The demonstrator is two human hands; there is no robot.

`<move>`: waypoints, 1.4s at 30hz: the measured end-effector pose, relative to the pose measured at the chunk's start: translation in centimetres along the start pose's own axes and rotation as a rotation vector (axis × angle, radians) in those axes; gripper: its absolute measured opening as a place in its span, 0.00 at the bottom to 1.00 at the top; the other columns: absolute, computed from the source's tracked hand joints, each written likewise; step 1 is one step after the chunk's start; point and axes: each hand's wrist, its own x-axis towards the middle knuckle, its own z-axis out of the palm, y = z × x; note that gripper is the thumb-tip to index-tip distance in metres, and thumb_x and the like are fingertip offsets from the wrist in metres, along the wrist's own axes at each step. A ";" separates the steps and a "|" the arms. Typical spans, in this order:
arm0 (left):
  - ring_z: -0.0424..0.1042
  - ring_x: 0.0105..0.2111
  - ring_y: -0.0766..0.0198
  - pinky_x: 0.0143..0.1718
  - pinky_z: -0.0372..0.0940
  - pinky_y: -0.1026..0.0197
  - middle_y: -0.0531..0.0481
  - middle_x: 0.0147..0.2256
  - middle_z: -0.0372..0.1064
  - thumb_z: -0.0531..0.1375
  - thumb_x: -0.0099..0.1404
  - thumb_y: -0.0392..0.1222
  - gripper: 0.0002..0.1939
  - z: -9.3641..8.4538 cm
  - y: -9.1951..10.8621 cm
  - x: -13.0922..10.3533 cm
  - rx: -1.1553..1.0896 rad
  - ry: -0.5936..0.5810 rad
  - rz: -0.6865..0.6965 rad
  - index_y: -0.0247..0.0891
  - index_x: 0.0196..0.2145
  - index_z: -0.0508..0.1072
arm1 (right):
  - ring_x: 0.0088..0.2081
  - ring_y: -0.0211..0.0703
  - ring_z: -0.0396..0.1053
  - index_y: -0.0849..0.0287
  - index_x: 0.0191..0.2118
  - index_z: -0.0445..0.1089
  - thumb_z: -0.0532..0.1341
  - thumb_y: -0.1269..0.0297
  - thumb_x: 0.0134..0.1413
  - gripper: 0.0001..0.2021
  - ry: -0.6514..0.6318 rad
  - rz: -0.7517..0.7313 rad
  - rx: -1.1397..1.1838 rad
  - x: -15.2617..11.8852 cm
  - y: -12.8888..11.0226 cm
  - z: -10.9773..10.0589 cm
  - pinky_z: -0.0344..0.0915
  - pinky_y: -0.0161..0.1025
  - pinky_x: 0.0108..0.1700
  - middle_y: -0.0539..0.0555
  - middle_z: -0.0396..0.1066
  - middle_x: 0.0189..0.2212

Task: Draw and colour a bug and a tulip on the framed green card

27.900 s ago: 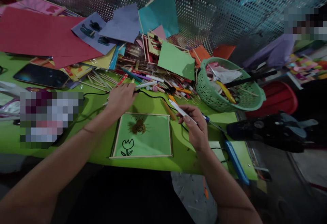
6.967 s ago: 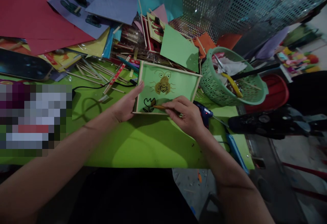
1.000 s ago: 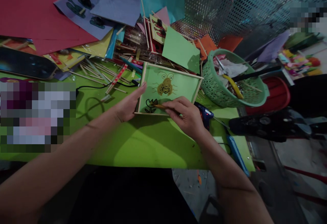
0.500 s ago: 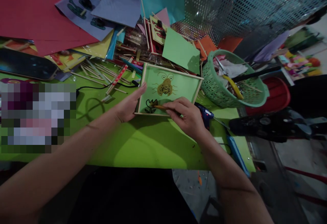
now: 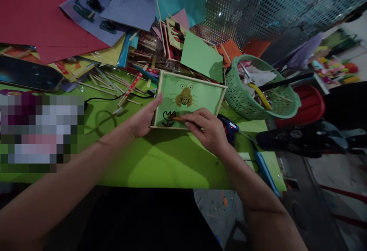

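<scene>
A shallow wood-edged frame (image 5: 197,80) with a green paper face tilts above the table. On it are a brown bug drawing (image 5: 185,97) and a black-outlined flower (image 5: 168,119), partly coloured brown. My left hand (image 5: 146,119) grips the frame's left side, thumb over the edge and the other fingers hidden. My right hand (image 5: 206,128) pinches a slim orange-brown pencil (image 5: 179,119), whose tip touches the flower's petals. Just right of my right hand lies a blue glue gun (image 5: 231,127).
A green basket (image 5: 252,107) of tools and scraps stands at the right. Thin wooden sticks (image 5: 111,81), coloured paper sheets (image 5: 43,18) and a phone (image 5: 28,73) crowd the back and left. A blue-handled tool (image 5: 266,172) lies by the green table's (image 5: 160,167) right edge.
The pencil tip has shifted slightly within the flower, whose petals show a little more brown. My left hand keeps its hold; the whole view has slid slightly.
</scene>
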 end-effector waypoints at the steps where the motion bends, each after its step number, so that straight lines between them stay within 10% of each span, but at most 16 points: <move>1: 0.75 0.53 0.48 0.59 0.65 0.46 0.38 0.55 0.74 0.48 0.72 0.61 0.33 0.0 0.0 0.0 0.000 0.006 0.001 0.38 0.66 0.63 | 0.40 0.43 0.72 0.53 0.48 0.75 0.59 0.67 0.65 0.10 0.003 0.002 0.000 0.0 0.0 0.0 0.70 0.42 0.42 0.56 0.74 0.38; 42: 0.75 0.52 0.47 0.58 0.66 0.45 0.38 0.53 0.76 0.49 0.72 0.61 0.33 0.4 0.3 -0.2 -0.001 -0.014 -0.041 0.37 0.63 0.66 | 0.39 0.43 0.72 0.57 0.48 0.75 0.59 0.67 0.65 0.10 -0.013 -0.024 -0.001 0.2 -0.2 0.1 0.70 0.40 0.42 0.57 0.74 0.37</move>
